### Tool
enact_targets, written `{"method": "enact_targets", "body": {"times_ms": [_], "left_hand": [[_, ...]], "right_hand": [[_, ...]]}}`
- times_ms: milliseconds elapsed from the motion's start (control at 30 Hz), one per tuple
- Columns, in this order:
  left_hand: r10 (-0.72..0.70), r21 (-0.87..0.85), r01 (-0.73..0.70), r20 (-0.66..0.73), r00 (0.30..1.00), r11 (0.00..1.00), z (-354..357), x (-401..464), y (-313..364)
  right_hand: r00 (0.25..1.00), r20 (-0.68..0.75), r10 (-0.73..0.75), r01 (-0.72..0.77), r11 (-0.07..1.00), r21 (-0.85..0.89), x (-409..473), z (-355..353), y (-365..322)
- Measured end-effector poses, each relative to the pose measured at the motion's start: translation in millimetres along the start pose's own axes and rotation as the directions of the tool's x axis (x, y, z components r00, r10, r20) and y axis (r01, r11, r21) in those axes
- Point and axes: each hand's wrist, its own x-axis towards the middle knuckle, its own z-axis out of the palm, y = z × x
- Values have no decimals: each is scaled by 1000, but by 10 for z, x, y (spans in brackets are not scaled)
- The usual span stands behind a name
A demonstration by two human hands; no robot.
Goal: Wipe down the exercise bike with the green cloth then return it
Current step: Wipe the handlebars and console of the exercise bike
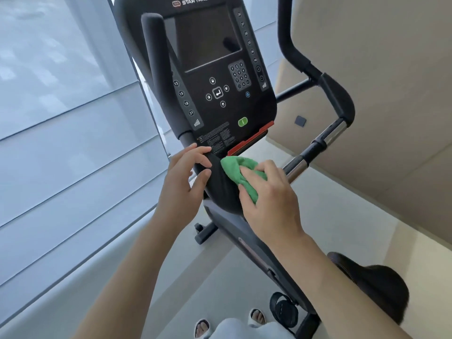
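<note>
Right hand (271,199) at frame centre, fingers curled on bunched green cloth (241,173), pressing it against exercise bike (220,184) neck, left hand (184,177) pinching the console's lower edge

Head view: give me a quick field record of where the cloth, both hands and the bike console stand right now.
cloth: green cloth, bunched, pressed against the black column below the console
right hand: right hand holds the cloth, fingers curled over it
left hand: left hand grips the column's left edge, beside the cloth
console: console screen dark, green button visible
bike parts in view: chrome handlebar, seat
task stage: wiping under way, cloth not yet returned
</note>
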Motion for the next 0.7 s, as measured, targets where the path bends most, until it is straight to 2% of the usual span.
{"method": "enact_targets", "body": {"times_ms": [233, 467, 600, 700], "left_hand": [[89, 104, -85, -28, 996, 991, 32, 43, 26], [127, 116, -132, 48, 991, 984, -24, 12, -45], [139, 91, -144, 58, 989, 985, -35, 12, -53], [133, 67, -139, 98, 986, 988, -75, 15, -56]], "right_hand": [[995, -44, 93, -89, 992, 92, -565, -75, 55], [987, 8, 160, -160, 982, 104, -691, -358, -8], [989, -80, 124, -118, 989, 85, -447, -476, -89], [994, -75, 78, -75, 996, 49, -103, -427, -200]]}}
